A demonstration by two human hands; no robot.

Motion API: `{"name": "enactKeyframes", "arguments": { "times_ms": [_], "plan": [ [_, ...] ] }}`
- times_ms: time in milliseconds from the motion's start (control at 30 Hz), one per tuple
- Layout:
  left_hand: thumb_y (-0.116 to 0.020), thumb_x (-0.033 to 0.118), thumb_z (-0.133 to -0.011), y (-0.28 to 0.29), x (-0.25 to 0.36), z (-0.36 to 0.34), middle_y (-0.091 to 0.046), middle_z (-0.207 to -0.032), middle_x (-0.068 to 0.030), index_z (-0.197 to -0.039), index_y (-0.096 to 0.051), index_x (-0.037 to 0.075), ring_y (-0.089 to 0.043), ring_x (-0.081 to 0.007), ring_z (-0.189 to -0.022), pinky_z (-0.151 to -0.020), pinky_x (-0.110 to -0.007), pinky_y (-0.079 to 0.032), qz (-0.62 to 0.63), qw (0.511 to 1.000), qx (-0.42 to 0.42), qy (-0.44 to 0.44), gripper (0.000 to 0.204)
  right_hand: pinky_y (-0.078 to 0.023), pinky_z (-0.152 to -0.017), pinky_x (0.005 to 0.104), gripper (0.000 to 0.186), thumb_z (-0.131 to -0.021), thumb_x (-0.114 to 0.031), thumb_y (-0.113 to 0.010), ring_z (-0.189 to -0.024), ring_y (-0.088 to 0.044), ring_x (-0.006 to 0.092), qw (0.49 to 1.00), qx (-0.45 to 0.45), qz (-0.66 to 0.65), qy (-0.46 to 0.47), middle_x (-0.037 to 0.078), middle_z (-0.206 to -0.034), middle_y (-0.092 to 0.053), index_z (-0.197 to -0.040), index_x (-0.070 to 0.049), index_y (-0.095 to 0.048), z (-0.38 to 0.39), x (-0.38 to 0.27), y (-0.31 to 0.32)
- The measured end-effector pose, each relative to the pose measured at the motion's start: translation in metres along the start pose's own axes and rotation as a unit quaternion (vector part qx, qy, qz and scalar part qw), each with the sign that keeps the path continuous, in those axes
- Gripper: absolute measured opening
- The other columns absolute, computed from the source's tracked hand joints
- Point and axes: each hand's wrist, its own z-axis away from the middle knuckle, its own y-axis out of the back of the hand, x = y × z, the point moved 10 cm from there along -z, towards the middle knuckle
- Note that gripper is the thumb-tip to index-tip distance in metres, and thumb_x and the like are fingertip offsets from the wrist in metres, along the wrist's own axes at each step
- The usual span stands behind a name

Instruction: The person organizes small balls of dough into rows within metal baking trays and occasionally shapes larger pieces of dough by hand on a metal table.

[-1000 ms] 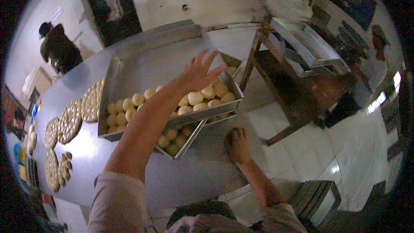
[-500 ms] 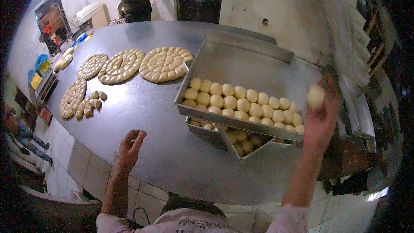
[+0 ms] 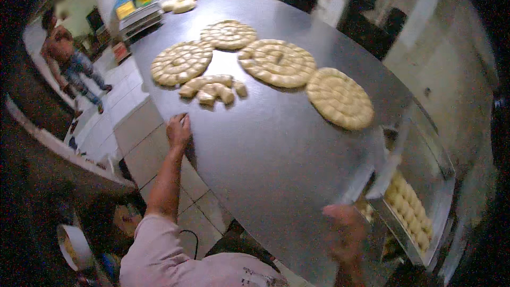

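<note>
My left hand (image 3: pixel 178 128) has its fingers curled on the left edge of the metal table (image 3: pixel 249 165). My right hand (image 3: pixel 345 223), smeared by motion at lower right, is beside stacked metal trays (image 3: pixel 382 210); its fingers are unclear. Rows of round dough balls (image 3: pixel 408 210) fill part of the top tray. Segmented round dough coils (image 3: pixel 276 62) lie across the table beyond my hands, the closest on the right (image 3: pixel 340 98). A group of loose cut dough pieces (image 3: pixel 212 89) sits between the coils and my left hand.
A person (image 3: pixel 66 53) stands on the tiled floor at left. A scale-like metal unit with coloured containers (image 3: pixel 139 18) and pale dough lumps (image 3: pixel 183 4) are at the far end. A white bucket (image 3: pixel 74 247) stands low at left. A wall runs along the right.
The view has swung left, putting the coils centrally and the trays at right. A dough ball seen in my right hand earlier is no longer visible there. My left hand now rests on the table edge.
</note>
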Motion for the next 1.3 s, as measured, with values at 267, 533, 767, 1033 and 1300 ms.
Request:
{"name": "enactKeyframes", "arguments": {
  "times_ms": [267, 533, 767, 1033, 1300],
  "plan": [
    [-0.046, 0.052, -0.081, -0.021, 0.019, -0.089, -0.046, -0.114, -0.0133, -0.109, -0.06, 0.013, -0.041, -0.0323, -0.106, -0.091, -0.043, -0.035, -0.191, 0.976, 0.041, 0.091, 0.051, -0.009, -0.103, 0.0532, 0.053, -0.083, -0.032, -0.047, -0.131, -0.014, 0.0378, 0.946, -0.154, 0.198, -0.203, 0.017, -0.141, -0.023, -0.129, -0.008, -0.038, 0.058, 0.049, -0.136],
    [-0.068, 0.026, -0.073, -0.088, 0.031, -0.131, -0.047, -0.115, -0.0203, -0.135, -0.018, 0.006, -0.053, -0.0303, -0.099, -0.083, -0.038, -0.045, 0.256, 0.955, -0.093, 0.114, 0.082, -0.012, -0.101, 0.054, 0.055, -0.08, -0.032, -0.051, -0.131, -0.016, 0.037, 0.947, -0.155, 0.201, -0.199, 0.016, -0.139, -0.027, -0.129, -0.01, -0.039, 0.062, 0.064, -0.133],
    [-0.069, 0.005, -0.069, 0.012, 0.19, -0.137, -0.05, -0.103, -0.0106, -0.113, -0.03, 0.005, -0.054, -0.0196, -0.092, -0.076, -0.032, -0.048, 0.517, 0.841, -0.079, -0.139, 0.059, -0.013, -0.101, 0.0534, 0.053, -0.078, -0.035, -0.056, -0.131, -0.019, 0.0338, 0.952, -0.11, 0.204, -0.198, 0.012, -0.139, -0.029, -0.125, -0.015, -0.045, 0.072, 0.072, -0.128],
    [-0.069, 0.012, -0.074, 0.126, 0.406, 0.022, -0.048, -0.111, -0.0106, -0.12, -0.037, 0.005, -0.05, -0.0214, -0.101, -0.086, -0.031, -0.042, 0.525, 0.774, -0.299, -0.193, 0.056, -0.035, -0.095, 0.0389, 0.045, -0.084, -0.023, -0.055, -0.117, -0.042, 0.0267, 0.906, 0.033, -0.265, -0.328, 0.011, -0.121, -0.051, -0.125, -0.011, -0.045, 0.054, 0.112, -0.085],
    [-0.06, 0.001, -0.08, 0.005, 0.424, 0.307, -0.052, -0.104, -0.0081, -0.094, -0.042, 0.006, -0.049, -0.0112, -0.094, -0.078, -0.024, -0.044, 0.378, 0.689, -0.584, -0.205, 0.023, -0.041, -0.089, 0.0292, 0.042, -0.083, -0.006, -0.055, -0.104, -0.05, 0.0162, 0.792, 0.185, -0.493, -0.308, 0.009, -0.116, -0.053, -0.124, -0.009, -0.047, 0.089, 0.1, -0.016]
  ]
}}
